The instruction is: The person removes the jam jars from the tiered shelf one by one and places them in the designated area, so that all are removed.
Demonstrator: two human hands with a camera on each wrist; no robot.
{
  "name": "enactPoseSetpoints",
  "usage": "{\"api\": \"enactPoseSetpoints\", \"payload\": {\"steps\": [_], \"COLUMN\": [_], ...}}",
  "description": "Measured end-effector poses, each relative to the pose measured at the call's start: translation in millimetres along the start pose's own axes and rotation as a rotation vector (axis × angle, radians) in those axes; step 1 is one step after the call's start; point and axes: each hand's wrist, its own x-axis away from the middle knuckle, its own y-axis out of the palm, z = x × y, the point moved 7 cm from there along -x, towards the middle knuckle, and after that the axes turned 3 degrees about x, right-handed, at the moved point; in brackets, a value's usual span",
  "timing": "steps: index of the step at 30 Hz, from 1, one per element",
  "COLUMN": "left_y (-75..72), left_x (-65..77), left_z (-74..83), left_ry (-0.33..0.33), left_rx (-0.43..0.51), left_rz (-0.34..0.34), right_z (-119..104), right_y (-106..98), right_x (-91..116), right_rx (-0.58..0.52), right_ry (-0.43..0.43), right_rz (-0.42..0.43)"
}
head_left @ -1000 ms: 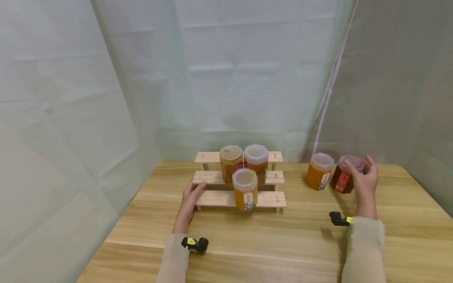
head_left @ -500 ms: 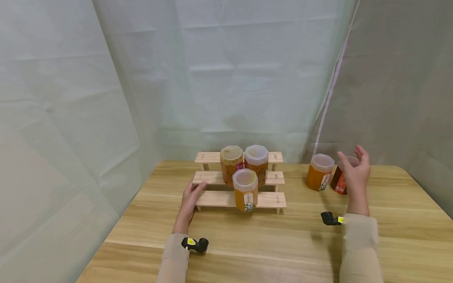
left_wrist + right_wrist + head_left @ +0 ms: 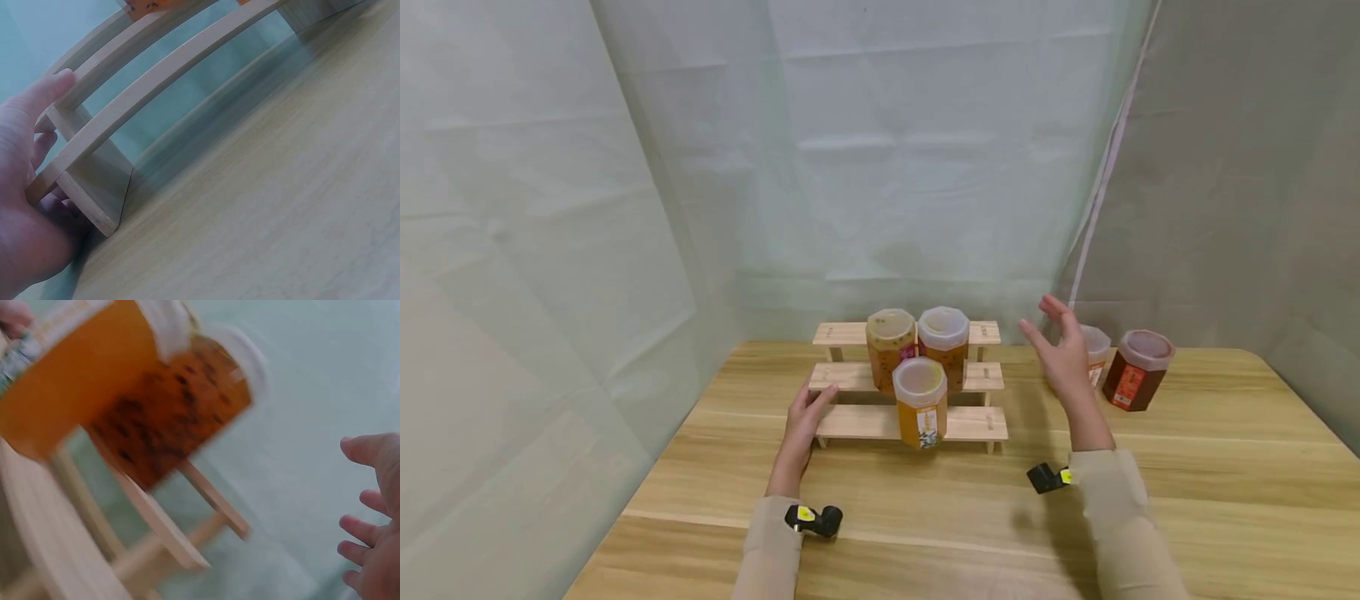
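A three-tier wooden stand [image 3: 857, 422] is on the table, its left end held by my left hand [image 3: 802, 421]. In the left wrist view the thumb [image 3: 53, 87] lies along the upper slats while the other fingers reach behind and under. Two jars with dark specks, one yellowish-brown [image 3: 883, 362] and one orange-brown [image 3: 951, 358], stand side by side on the middle tier. An orange jar [image 3: 913, 421] with a white label stands on the front tier. My right hand [image 3: 1066, 367], fingers spread and holding nothing, is raised right of the stand.
Right of the stand, an orange jar [image 3: 1097, 354] is partly hidden behind my right hand. A dark red jar [image 3: 1138, 375] with a red label stands beside it on the wooden table [image 3: 925, 517]. Pale cloth walls [image 3: 925, 183] hang behind and at both sides.
My right hand has moved left, away from the dark red jar and across in front of the orange one, toward the stand. The left hand stays at the stand.
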Motion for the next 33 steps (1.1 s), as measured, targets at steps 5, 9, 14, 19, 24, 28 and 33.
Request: {"api": "enactPoseSetpoints", "payload": {"steps": [5, 9, 14, 19, 24, 28, 33], "left_y": [-1.5, -1.8, -5.0, -7.9, -6.6, -4.0, -3.9], "left_x": [-0.5, 0.7, 0.1, -1.1, 0.3, 0.9, 1.2], "left_z": [-3.0, -2.3, -1.6, -2.8, -3.4, -3.2, -2.9], "left_ry": [0.002, 0.001, 0.005, 0.005, 0.007, 0.013, 0.014], "left_rx": [0.004, 0.008, 0.01, 0.008, -0.001, 0.007, 0.011], "left_rz": [0.011, 0.011, 0.017, 0.037, 0.041, 0.03, 0.026], "right_z": [-3, -6, -9, -10, -14, -17, -19], "right_y": [35, 55, 75, 94, 104, 105, 108], "right_x": [6, 12, 18, 20, 19, 18, 17], "right_rx": [-0.064, -0.087, -0.119, -0.129, -0.15, -0.145, -0.14], "right_ry": [-0.01, -0.016, -0.017, -0.023, -0.035, -0.053, -0.061], "right_rz": [-0.113, -0.18, -0.253, -0.326, -0.365, -0.369, -0.386]}}
